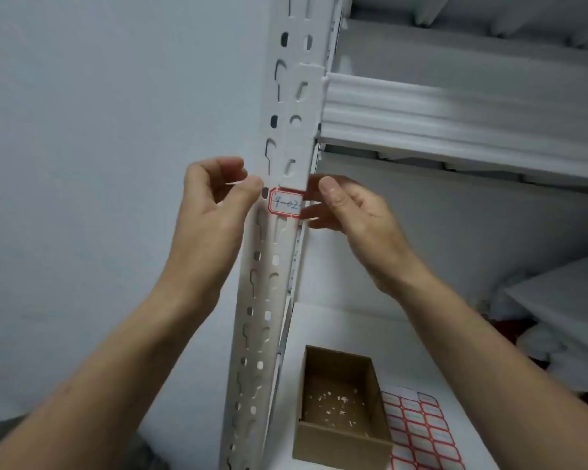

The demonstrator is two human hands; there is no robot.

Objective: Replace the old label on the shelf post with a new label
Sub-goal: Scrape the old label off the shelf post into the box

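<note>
A white slotted shelf post (286,137) runs up the middle of the view. A red-bordered label (285,202) with blue handwriting is stuck flat on it at hand height. My left hand (214,198) is just left of the post with its fingers curled and its thumb tip close to the label's left edge; I see nothing held in it. My right hand (347,205) is just right of the post with its thumb raised and straight, and its fingers reach toward the post's edge beside the label.
On the white shelf board (336,327) below stands an open cardboard box (340,405) with paper scraps inside. A sheet of red-bordered blank labels (418,432) lies to its right. A ribbed shelf beam (455,113) joins the post above. A pale wall fills the left.
</note>
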